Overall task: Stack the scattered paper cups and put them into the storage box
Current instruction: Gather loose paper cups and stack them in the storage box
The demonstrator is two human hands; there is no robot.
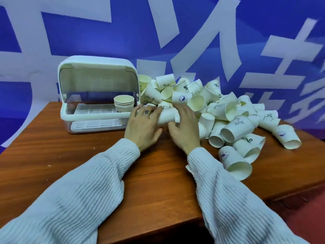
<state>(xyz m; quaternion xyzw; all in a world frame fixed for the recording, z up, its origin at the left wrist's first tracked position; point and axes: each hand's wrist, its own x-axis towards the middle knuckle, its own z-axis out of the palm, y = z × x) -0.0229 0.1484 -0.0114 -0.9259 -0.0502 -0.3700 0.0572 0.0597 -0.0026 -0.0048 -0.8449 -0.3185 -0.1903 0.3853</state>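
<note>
A small stack of nested cups was seen standing upright inside the storage box, at its right-hand end on the slatted white tray, with the clear lid raised and the front open. That short stack was the only portion of the work that could be counted as finished. By far the greater part was left: a large heap of loose paper cups was spread over the wooden table just right of the box, most lying on their sides, some tumbled towards the near right edge and one lying well forward by the right sleeve.

Both hands were placed at the near left foot of the heap. A sideways cup, or perhaps a short run of nested ones, was held between them: the left hand was curled around its left part, fingers bent over the top, while the right hand was laid against its right end with fingers spread and the thumb tucked beneath. Whether the right hand was truly gripped round it or merely pressed against it could not be told with certainty. The task was judged to be at an early stage, with a second stack only being begun
</note>
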